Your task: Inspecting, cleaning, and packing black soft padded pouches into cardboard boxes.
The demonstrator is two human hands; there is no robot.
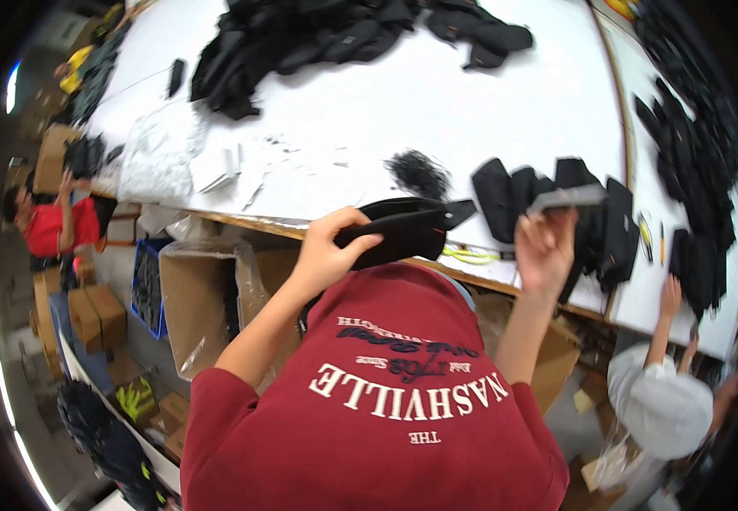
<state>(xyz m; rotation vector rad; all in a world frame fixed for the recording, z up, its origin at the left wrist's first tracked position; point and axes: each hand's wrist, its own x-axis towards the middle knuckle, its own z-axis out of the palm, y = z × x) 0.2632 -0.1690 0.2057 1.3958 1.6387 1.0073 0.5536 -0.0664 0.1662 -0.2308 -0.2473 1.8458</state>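
Note:
My left hand (332, 249) is closed on the near end of a black fabric piece (407, 228), thumb in front. The piece is held above the table's front edge, its upper rim gaping and a narrow tip pointing right. My right hand (546, 249) is raised to the right, fingers pinched on a flat grey strip (568, 198). Motion blurs the strip, so its exact kind cannot be made out. Behind that hand, several similar black pieces (495, 198) lie on the white table (556, 102). A heap of short black scraps (417, 173) lies beyond the held piece.
A big pile of black pieces (301, 43) covers the far table. White papers (216, 169) and a clear plastic bag (163, 149) lie left. Below stand a cardboard box (201, 311) and a blue crate (148, 289). A person in grey (658, 400) works right; another in red (54, 226) is left.

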